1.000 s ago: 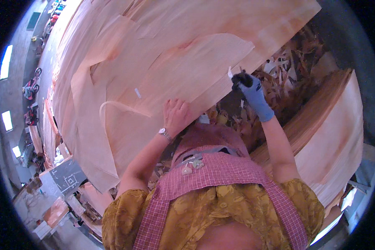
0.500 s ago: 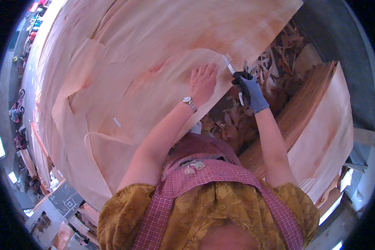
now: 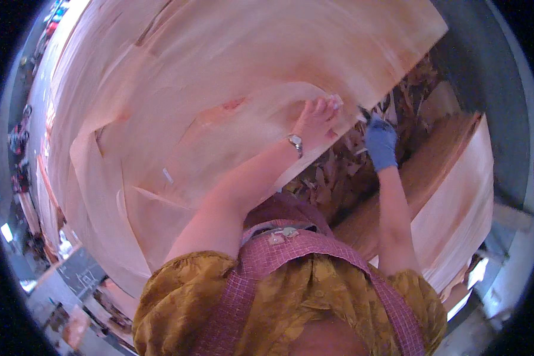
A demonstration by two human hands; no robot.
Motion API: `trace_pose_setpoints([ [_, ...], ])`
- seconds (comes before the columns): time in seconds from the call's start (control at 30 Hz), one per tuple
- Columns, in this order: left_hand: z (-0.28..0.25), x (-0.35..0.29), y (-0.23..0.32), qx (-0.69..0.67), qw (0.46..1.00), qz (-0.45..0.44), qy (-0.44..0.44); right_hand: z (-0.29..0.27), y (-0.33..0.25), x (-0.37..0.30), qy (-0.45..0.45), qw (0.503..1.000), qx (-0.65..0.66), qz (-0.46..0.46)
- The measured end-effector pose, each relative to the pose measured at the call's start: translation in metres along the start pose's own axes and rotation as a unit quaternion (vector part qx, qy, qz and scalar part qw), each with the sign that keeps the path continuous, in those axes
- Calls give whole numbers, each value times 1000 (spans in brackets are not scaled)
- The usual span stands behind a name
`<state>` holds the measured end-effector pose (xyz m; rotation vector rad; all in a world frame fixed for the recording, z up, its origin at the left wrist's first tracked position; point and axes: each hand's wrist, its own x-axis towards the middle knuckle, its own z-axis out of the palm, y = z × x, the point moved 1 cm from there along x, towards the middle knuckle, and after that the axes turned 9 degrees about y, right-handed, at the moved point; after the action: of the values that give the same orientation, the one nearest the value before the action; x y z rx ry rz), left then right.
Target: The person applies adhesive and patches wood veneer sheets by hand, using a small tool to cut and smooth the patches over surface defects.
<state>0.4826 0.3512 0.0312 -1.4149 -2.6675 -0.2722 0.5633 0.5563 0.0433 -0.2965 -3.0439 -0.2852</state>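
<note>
The large wood veneer sheet (image 3: 267,47) spreads in front of the person, and the bare left hand (image 3: 316,121) lies on it, near its right-hand edge. The fingers of this hand are loosely spread and a little bent; they are not closed around anything. Their tips seem to touch a small white piece (image 3: 336,99) on the sheet, probably so that it stays flat. The gloved right hand (image 3: 381,141) is just beyond the edge of the sheet, above the veneer scraps (image 3: 323,185), perhaps to leave free room for the left. Its fingers are curled, but blur hides the grip, so I cannot tell how closed it is or what it holds.

Compared with half a second ago, the left hand is farther along the sheet toward the white piece, while the right hand is lower and more away from the sheet's edge.
</note>
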Motion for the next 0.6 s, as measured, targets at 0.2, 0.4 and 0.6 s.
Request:
trace_pose_setpoints([
  [0.2,-27,-38,-37,-171,973,-74,138,-79,-33,28,-252,643,679,248],
  [0.4,-60,-171,-112,-123,895,-333,271,-104,-219,82,-310,557,767,68],
  [0.6,-60,-181,-144,-105,903,-366,200,-57,-311,96,-291,630,698,175],
])
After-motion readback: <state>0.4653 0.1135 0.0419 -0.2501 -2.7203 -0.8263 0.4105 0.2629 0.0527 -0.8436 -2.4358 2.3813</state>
